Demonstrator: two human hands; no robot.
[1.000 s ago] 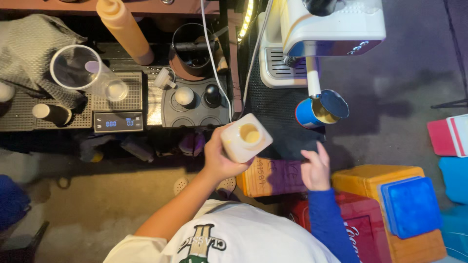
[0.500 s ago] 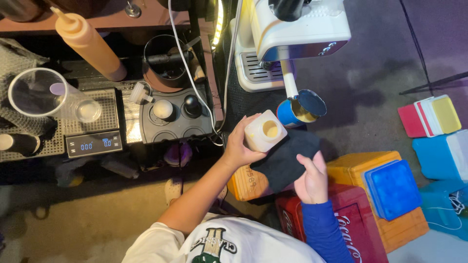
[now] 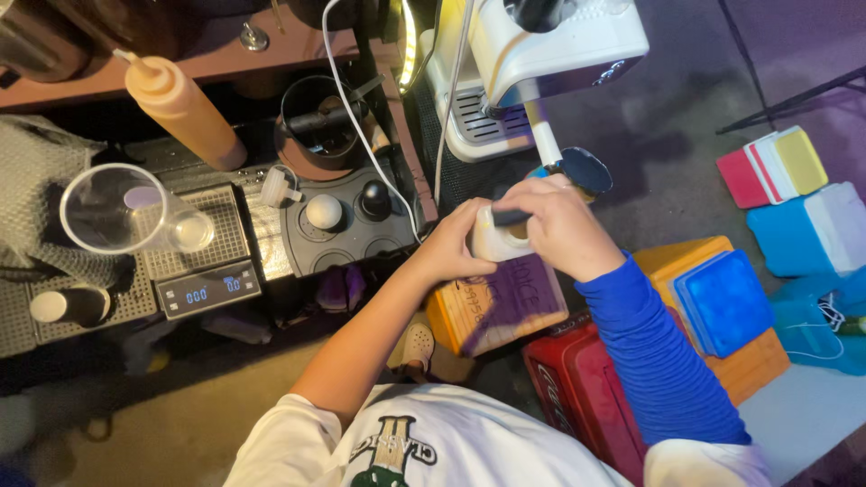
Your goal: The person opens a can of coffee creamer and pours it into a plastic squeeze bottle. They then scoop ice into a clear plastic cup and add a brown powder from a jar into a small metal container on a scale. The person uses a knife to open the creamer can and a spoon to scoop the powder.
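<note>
My left hand [image 3: 448, 252] grips a small white carton [image 3: 493, 243] with a round opening on top, holding it upright above an orange box [image 3: 492, 311]. My right hand [image 3: 561, 225], in a blue sleeve, presses down on the carton's top with a dark cloth [image 3: 510, 216] pinched in its fingers. Most of the cloth is hidden under that hand. Just behind the hands, a blue pitcher [image 3: 582, 169] stands under the steam wand [image 3: 544, 140] of a white coffee machine [image 3: 550, 45].
On the left counter are a scale [image 3: 207, 289], a clear plastic cup [image 3: 117, 212], an orange squeeze bottle [image 3: 180, 108] and a black tamping tray [image 3: 347, 225]. A red cooler [image 3: 577, 397], an orange cooler with a blue lid [image 3: 713, 298] and coloured boxes [image 3: 785, 171] stand at the right.
My right hand left the dark cloth's spot on the orange box and came up onto the carton's top. The carton shifted slightly toward me; the view moved closer.
</note>
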